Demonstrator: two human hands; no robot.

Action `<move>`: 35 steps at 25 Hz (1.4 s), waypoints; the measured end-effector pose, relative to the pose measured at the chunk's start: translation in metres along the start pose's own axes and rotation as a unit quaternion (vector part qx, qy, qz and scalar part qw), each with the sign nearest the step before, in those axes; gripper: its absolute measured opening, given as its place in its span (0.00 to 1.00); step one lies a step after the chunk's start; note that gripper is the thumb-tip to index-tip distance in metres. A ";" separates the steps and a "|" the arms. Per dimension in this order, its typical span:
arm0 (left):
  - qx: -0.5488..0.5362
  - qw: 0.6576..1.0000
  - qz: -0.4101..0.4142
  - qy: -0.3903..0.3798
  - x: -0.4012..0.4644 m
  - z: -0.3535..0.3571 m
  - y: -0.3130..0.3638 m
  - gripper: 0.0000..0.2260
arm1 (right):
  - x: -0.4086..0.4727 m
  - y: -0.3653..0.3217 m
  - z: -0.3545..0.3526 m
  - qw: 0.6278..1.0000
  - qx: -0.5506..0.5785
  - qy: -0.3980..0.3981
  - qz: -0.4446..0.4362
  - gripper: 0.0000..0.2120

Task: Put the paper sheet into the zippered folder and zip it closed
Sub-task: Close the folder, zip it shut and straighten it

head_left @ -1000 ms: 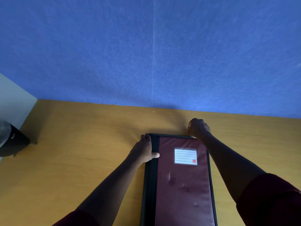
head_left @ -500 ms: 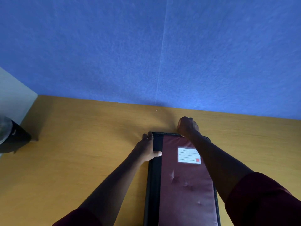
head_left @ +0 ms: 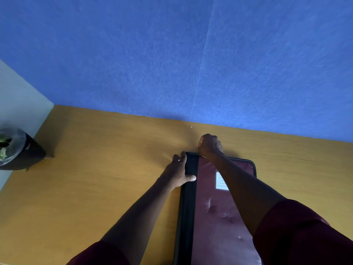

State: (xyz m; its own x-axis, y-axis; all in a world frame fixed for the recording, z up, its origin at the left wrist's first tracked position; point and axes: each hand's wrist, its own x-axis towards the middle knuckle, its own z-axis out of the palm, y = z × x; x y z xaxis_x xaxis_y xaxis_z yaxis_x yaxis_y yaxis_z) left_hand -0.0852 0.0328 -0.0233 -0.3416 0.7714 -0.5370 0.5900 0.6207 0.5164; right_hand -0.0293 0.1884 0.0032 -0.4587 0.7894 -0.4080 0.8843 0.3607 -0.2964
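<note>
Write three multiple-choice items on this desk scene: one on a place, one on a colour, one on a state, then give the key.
1. Where is the right hand?
A. at the folder's far edge
B. on the label
C. off the desk

2. What colour is the cover of the folder?
A. green
B. maroon with a black spine
C. white

3. How does the folder lie?
A. standing upright
B. spread open, pages showing
C. flat with its cover shut

Key: 1 A, the fist sits at the far edge, near the spine corner; 2 B, the cover panel is maroon beside a black strip; 3 C, the cover lies flat on the desk with the left hand pressing the spine and no paper in sight.
</note>
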 end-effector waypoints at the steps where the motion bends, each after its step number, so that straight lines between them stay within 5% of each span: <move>1: -0.002 1.000 0.000 0.001 0.000 0.000 -0.001 0.48 | 0.000 -0.005 0.002 1.000 0.008 -0.002 -0.001 0.11; 19: -0.012 0.999 -0.039 0.025 -0.007 0.007 0.009 0.43 | -0.008 0.006 0.011 0.981 0.187 -0.006 0.051 0.09; 28: -0.030 0.991 -0.073 0.104 -0.038 0.038 0.017 0.31 | -0.075 0.088 0.016 0.989 0.100 0.107 -0.019 0.17; 35: -0.020 0.988 -0.110 0.107 -0.083 0.067 0.024 0.33 | -0.147 0.145 0.039 0.990 0.060 0.116 0.045 0.27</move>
State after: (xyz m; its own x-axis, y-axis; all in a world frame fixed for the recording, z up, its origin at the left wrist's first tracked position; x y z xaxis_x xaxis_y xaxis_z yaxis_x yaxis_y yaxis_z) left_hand 0.0064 -0.0259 -0.0107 -0.6083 0.6264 -0.4874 0.4556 0.7784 0.4318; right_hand 0.1626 0.1055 -0.0135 -0.3338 0.9136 -0.2321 0.8979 0.2332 -0.3734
